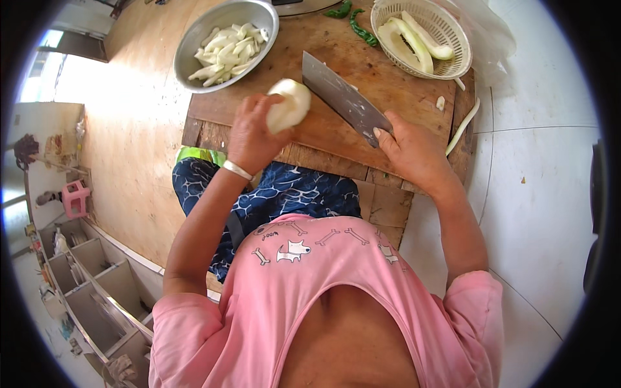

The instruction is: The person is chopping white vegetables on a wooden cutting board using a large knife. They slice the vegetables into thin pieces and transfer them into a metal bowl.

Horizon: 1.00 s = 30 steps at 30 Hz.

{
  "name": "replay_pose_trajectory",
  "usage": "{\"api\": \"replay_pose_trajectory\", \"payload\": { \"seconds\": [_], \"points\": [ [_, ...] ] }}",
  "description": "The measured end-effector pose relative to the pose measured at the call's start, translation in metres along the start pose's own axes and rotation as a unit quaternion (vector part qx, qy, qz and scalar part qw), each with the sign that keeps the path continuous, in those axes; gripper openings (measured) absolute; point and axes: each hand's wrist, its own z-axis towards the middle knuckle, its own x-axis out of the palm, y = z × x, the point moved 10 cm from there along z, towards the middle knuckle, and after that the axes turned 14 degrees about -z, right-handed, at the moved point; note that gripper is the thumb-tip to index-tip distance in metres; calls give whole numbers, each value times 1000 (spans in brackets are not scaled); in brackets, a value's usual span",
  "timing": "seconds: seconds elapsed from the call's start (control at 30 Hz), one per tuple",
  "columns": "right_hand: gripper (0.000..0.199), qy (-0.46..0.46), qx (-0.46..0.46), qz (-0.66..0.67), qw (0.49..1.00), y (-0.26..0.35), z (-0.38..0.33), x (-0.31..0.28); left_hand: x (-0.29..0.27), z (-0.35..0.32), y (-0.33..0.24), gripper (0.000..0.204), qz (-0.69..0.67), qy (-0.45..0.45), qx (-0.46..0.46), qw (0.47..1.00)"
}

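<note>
My left hand [253,132] grips a pale, peeled piece of gourd [291,107], held over the wooden board [369,152]. The piece is slightly blurred, and its exact kind cannot be told. In my right hand [417,152] is a broad cleaver [343,97], its blade slanting up to the left just right of the gourd piece. Blade and gourd are apart. A metal bowl [272,39] of cut white pieces [229,55] stands at the far left of the board. Long pale-green gourd pieces [414,46] lie in a white basket [462,61] at the far right.
Green peppers [361,29] lie at the board's far side. A small white scrap [440,103] and a pale strip of peel [463,126] are near the right edge. Clear plastic [488,35] sits beside the basket. A pink stool [76,199] stands far left.
</note>
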Motion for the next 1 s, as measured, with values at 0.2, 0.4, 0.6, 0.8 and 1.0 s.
{"api": "replay_pose_trajectory", "payload": {
  "seconds": [0.2, 0.4, 0.6, 0.8, 1.0],
  "points": [
    [26, -4, -7, -48, 999, 13, -4, 6, 32, -2, -30, 48, 114, 35, 83, 989],
    [22, -47, -16, -50, 998, 16, -9, 9, 45, 2, -30, 50, 34, 70, 123, 989],
    [20, -73, -18, -57, 996, 24, -16, -2, 44, 5, -30, 56, 31, 98, 143, 984],
    [18, -102, -50, -107, 988, 38, -30, -17, 41, 5, -34, 50, 50, 86, 174, 980],
    [16, -111, -69, -166, 977, 45, -29, -15, 43, 8, -37, 49, 62, 104, 174, 977]
  ]
}}
